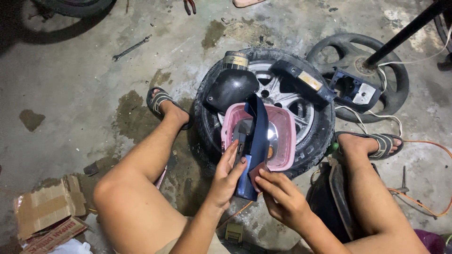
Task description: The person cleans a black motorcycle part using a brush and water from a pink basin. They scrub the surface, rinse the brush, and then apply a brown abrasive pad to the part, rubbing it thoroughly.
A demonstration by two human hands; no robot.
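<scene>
My left hand point(227, 175) grips the side of a dark blue curved plastic panel point(256, 141) held upright over a pink plastic basket point(287, 141). My right hand point(281, 195) holds the panel's lower end, fingers pressing a small reddish piece point(256, 173) against it. The basket rests on a small wheel with a tyre and silver rim point(310, 136) lying flat between my legs. A black rounded cover point(231, 87) and a long black plastic part point(303, 80) lie on the wheel.
A second tyre with spokes point(348, 51) lies behind, with white wires and an orange cable point(423, 197) to the right. A wrench point(131, 48) lies on the stained concrete floor at upper left. Torn cardboard point(47, 211) sits at lower left. My sandalled feet flank the wheel.
</scene>
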